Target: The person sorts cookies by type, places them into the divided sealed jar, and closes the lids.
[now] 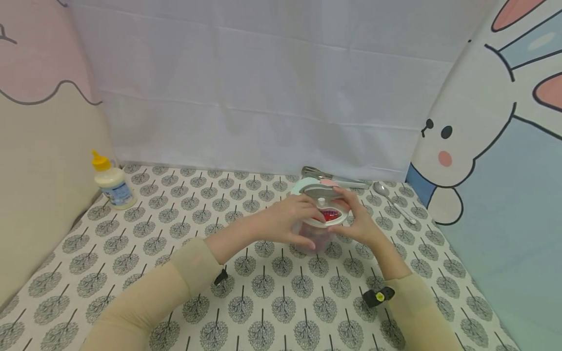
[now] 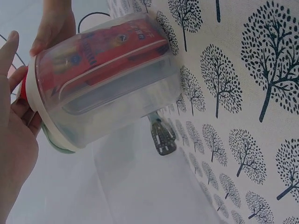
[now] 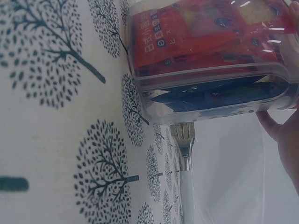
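A clear plastic container [image 1: 311,236] with a white rim and a raised flap lid stands at the table's right centre. Red printed snack packets [image 3: 187,46] fill one side of it, beside a dark blue packet [image 3: 219,95]. Fingers of my left hand [image 1: 291,217] dip into the lid's opening, while its thumb stays outside, apart from them. Their tips are hidden. Some red packaging [image 2: 24,88] shows at the opening among these fingers. My right hand [image 1: 357,222] grips the container's top, thumb at the near rim and fingers by the raised flap.
Behind the container lie metal-headed utensils, among them a slotted turner [image 2: 163,137] and a fork-like tool [image 3: 184,140]. A spoon [image 1: 395,202] lies to the right. A yellow-capped squeeze bottle [image 1: 115,183] stands far left. White cloth [image 1: 272,97] closes off the back of the tree-patterned tablecloth [image 1: 281,307].
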A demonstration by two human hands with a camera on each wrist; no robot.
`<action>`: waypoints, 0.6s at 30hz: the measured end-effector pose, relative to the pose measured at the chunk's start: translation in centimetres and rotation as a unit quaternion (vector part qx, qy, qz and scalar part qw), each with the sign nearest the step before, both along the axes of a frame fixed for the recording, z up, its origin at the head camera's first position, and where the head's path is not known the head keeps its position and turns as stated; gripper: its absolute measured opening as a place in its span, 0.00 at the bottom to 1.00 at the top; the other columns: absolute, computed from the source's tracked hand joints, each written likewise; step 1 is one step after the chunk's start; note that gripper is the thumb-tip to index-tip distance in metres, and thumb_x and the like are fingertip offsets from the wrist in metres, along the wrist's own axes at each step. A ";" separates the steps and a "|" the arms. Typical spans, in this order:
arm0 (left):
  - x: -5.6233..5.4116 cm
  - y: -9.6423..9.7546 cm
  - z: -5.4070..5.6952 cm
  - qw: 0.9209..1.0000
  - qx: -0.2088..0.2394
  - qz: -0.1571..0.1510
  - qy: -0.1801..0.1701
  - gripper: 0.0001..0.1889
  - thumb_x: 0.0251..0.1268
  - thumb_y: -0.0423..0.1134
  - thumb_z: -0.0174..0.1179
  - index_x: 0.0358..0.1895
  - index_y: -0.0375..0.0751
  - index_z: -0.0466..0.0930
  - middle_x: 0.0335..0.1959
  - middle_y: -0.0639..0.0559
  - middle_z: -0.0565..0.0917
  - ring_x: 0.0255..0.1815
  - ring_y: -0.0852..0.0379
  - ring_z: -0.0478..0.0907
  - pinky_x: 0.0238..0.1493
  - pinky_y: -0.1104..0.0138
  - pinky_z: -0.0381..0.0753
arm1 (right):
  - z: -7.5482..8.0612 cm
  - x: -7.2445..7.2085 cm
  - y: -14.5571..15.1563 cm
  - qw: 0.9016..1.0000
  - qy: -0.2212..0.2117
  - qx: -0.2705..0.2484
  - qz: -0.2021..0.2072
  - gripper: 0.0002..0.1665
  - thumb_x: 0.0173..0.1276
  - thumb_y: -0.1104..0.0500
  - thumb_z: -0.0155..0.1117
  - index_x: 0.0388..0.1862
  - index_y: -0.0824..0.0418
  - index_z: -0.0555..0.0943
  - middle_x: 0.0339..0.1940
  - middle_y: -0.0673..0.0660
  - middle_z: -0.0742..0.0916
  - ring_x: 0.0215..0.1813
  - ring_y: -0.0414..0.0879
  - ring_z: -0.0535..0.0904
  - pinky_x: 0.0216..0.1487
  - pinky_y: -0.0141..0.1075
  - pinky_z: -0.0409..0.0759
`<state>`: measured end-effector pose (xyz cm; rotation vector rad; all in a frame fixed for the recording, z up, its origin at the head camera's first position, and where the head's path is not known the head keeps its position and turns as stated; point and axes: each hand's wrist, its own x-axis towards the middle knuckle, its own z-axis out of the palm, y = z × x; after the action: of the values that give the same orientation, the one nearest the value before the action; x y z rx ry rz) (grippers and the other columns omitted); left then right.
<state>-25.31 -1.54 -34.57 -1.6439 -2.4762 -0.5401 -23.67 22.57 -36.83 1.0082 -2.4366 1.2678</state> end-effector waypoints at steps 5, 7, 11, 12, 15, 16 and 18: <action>0.2 0.1 0.1 0.999 -0.027 0.014 0.007 0.34 0.50 0.62 0.64 0.59 0.50 0.74 0.60 0.54 0.75 0.65 0.56 0.65 0.70 0.59 0.59 | 0.0 -0.1 0.0 1.000 0.005 -0.001 0.006 0.55 0.39 0.75 0.73 0.67 0.67 0.56 0.60 0.71 0.68 0.59 0.32 0.68 0.61 0.56 0.65; 0.2 0.2 0.1 0.999 -0.038 0.021 0.010 0.34 0.50 0.62 0.64 0.60 0.50 0.73 0.61 0.55 0.75 0.66 0.56 0.64 0.70 0.59 0.59 | 0.0 -0.1 0.0 1.000 0.002 0.000 0.008 0.56 0.40 0.74 0.73 0.68 0.67 0.55 0.60 0.70 0.68 0.59 0.32 0.68 0.61 0.57 0.65; 0.4 0.5 0.0 0.997 -0.063 0.039 0.007 0.35 0.52 0.62 0.63 0.62 0.50 0.71 0.62 0.55 0.73 0.67 0.56 0.62 0.71 0.59 0.57 | 0.0 -0.1 0.1 1.000 -0.004 0.002 0.011 0.56 0.42 0.73 0.74 0.69 0.66 0.55 0.61 0.70 0.67 0.59 0.32 0.68 0.61 0.57 0.65; 0.5 0.5 -0.1 0.997 -0.069 0.043 0.009 0.36 0.52 0.63 0.62 0.62 0.50 0.70 0.62 0.55 0.73 0.67 0.56 0.62 0.72 0.59 0.56 | 0.0 -0.1 0.1 1.000 -0.008 0.003 0.010 0.56 0.42 0.73 0.74 0.69 0.66 0.55 0.62 0.69 0.67 0.59 0.32 0.68 0.61 0.56 0.66; 0.7 0.7 0.0 0.995 -0.081 0.053 0.012 0.37 0.52 0.63 0.62 0.63 0.49 0.69 0.63 0.54 0.72 0.67 0.56 0.61 0.73 0.59 0.53 | 0.0 0.0 0.1 1.000 -0.011 0.008 0.011 0.55 0.43 0.73 0.74 0.69 0.67 0.54 0.63 0.69 0.66 0.60 0.32 0.68 0.62 0.53 0.67; 0.8 0.8 0.1 0.995 -0.084 0.054 0.013 0.38 0.51 0.64 0.62 0.64 0.49 0.69 0.63 0.54 0.72 0.68 0.56 0.61 0.73 0.59 0.53 | 0.0 0.0 0.1 1.000 -0.011 0.010 0.009 0.55 0.44 0.73 0.74 0.69 0.68 0.54 0.64 0.69 0.65 0.60 0.33 0.68 0.63 0.52 0.66; 0.9 0.8 0.1 0.995 -0.086 0.055 0.009 0.38 0.51 0.64 0.62 0.64 0.49 0.69 0.63 0.54 0.72 0.68 0.56 0.61 0.73 0.59 0.53 | 0.0 0.0 0.1 1.000 -0.012 0.012 0.007 0.55 0.44 0.73 0.74 0.69 0.68 0.54 0.64 0.69 0.65 0.61 0.34 0.68 0.63 0.52 0.66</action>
<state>-24.42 -0.74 -34.43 -1.5478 -2.6446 -0.3053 -23.68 22.67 -36.83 1.0242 -2.4721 1.2670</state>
